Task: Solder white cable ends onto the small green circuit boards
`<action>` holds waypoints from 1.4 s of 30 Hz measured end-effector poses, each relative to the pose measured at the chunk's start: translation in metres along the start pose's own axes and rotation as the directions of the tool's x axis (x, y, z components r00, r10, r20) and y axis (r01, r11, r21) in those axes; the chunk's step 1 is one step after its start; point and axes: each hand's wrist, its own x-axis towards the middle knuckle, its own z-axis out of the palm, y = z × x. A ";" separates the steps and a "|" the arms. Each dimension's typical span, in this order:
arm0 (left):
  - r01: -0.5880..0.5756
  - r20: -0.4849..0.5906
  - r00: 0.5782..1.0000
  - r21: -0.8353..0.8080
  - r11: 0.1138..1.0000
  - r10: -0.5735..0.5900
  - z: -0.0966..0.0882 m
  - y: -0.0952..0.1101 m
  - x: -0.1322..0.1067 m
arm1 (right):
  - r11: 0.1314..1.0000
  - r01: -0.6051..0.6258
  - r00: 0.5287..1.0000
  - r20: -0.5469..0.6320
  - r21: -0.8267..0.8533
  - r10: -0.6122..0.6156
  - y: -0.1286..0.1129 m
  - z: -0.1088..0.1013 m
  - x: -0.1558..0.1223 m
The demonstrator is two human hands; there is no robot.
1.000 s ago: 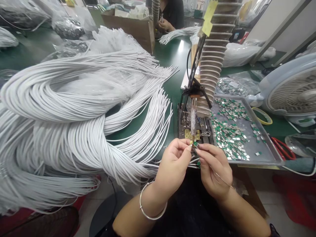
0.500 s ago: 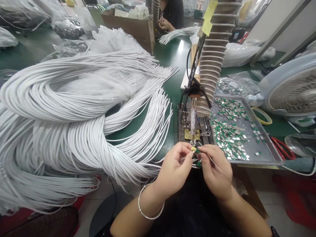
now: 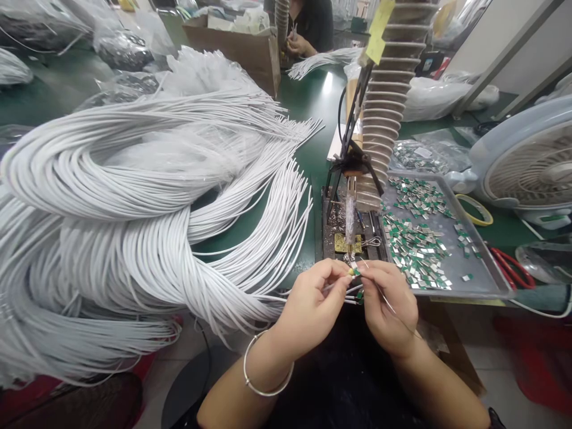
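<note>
My left hand [image 3: 315,298] is closed in a pinch, with a white cable [image 3: 329,288] running to its fingertips. A small yellow bit shows at the fingertips; its kind is unclear. My right hand [image 3: 389,304] is closed on a small green circuit board [image 3: 356,271] with a silver metal end. A thin solder wire [image 3: 386,302] also passes through the right hand. Both hands meet just under the tip of a soldering iron [image 3: 351,220], which points down from its stand. The exact contact at the tip is too small to make out. Other cable ends with green boards lie beneath the hands.
Large bundles of white cables [image 3: 134,250] cover the left side. To the right, a grey tray [image 3: 485,271] holds many small green boards. A ribbed hose [image 3: 388,95] hangs behind the iron. A fan [image 3: 531,161] and red-handled tool [image 3: 513,271] stand right. Another person sits opposite.
Both hands have shifted slightly. The green board has turned so that its silver end shows under the iron tip, and the solder wire is held at a steeper angle.
</note>
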 end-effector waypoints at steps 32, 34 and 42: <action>0.074 -0.141 0.987 -0.021 0.997 -0.076 0.003 0.016 0.012 | 0.997 0.016 1.000 -0.025 0.076 -0.014 0.001 0.005 0.002; 0.068 -0.145 0.987 -0.017 0.998 -0.070 0.003 0.017 0.012 | 0.997 0.009 1.000 -0.024 0.076 -0.007 0.001 0.005 0.002; 0.050 -0.136 0.989 0.003 0.999 -0.049 0.002 0.019 0.013 | 0.996 0.006 0.999 -0.045 0.088 -0.002 0.000 0.006 0.002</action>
